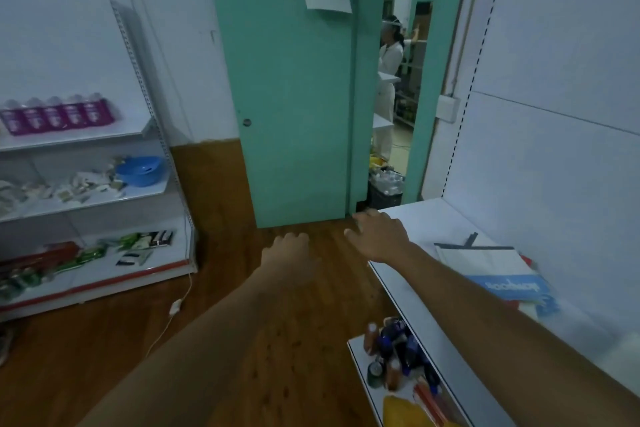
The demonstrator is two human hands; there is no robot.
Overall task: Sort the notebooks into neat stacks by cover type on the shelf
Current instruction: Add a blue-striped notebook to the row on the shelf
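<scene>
Reaching across a white shelf at 3 o'clock, a person extends both bare arms with nothing held. The notebooks, a loose pile with a blue-and-white cover on top, lie against the back panel at 4 o'clock, untouched. The right hand hovers over the shelf's front corner, fingers spread; the left hand hangs above the wooden floor, fingers loosely curled. Sorting appears not yet begun; the next move calls for turning toward the pile and lifting the top cover.
</scene>
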